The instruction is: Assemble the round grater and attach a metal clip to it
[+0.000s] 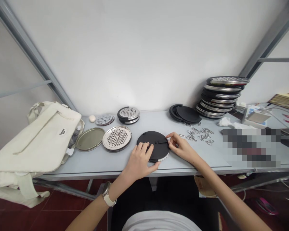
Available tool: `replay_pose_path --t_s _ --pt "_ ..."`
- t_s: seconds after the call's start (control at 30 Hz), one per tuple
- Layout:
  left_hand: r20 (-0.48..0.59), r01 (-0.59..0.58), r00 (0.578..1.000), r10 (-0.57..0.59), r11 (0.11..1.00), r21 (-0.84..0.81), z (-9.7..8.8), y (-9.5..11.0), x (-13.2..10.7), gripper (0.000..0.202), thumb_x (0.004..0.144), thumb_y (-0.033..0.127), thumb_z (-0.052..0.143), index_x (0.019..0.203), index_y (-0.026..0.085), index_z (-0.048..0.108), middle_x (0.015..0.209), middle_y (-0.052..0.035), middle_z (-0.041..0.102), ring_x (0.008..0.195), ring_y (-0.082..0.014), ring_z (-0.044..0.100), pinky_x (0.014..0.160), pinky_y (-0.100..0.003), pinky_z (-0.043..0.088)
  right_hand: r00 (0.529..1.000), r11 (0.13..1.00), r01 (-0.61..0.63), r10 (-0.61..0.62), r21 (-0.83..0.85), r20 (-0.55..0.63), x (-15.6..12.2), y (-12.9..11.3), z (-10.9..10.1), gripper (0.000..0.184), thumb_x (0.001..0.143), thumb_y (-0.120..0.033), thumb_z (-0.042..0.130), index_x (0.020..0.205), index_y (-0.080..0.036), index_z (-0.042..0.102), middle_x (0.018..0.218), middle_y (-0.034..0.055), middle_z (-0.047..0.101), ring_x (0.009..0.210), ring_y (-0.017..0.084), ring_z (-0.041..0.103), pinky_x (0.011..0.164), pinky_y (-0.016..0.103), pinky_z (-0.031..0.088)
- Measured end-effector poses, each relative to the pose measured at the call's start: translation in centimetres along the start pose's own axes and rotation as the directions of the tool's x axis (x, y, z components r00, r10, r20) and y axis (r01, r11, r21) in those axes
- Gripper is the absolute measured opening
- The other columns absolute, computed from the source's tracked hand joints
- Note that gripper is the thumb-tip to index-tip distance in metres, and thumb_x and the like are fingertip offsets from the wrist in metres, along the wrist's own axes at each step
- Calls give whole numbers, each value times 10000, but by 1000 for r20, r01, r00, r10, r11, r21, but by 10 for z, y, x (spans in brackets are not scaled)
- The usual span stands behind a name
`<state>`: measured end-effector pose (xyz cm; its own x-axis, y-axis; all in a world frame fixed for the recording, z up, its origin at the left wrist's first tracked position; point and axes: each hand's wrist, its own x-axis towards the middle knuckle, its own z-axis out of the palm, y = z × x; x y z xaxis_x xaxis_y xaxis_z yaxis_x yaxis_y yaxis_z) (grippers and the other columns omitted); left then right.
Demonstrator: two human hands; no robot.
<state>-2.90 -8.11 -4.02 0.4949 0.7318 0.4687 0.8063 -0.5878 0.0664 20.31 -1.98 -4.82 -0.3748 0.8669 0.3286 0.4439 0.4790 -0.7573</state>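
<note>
1. Tabletop (98, 163), grey, bearing cream canvas bag (38, 134) at left and stacked metal-rimmed discs (221, 96) far right.
2. Black round disc with silver rim (154, 142), flat near front edge, centre.
3. Left hand (141, 160): fingers spread, pressing disc, thumb against near rim.
4. Right hand (181, 147): fingertips pinched on small silver clip (168, 139) at disc's right edge.
</note>
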Motion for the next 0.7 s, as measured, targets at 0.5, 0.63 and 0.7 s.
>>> replay_pose_path --t_s 0.5,0.63,0.7 --pt "6 2 1000 -2 1000 2 -1 0 0 533 863 462 528 1280 130 511 1167 -142 560 1055 -304 495 881 -453 456 1000 1000 -1 1 16 13 0 2 0 185 919 -300 446 1084 -218 469 671 -43 462 592 149 467 585 272 400" --pt "10 -2 1000 2 1000 3 0 -1 0 547 865 468 522 1289 123 504 1165 -144 559 1055 -305 496 880 -452 457 1000 999 -2 2 33 12 0 2 0 184 923 -308 449 1084 -222 472 672 -46 451 593 147 451 589 271 393" --pt "13 -1 1000 1 1000 6 0 -1 0 547 864 469 523 1289 125 505 1170 -144 557 1059 -307 494 878 -453 457 1000 999 -12 12 31 0 0 2 0 171 925 -317 452 1064 -223 486 663 -49 435 586 145 440 581 269 389"
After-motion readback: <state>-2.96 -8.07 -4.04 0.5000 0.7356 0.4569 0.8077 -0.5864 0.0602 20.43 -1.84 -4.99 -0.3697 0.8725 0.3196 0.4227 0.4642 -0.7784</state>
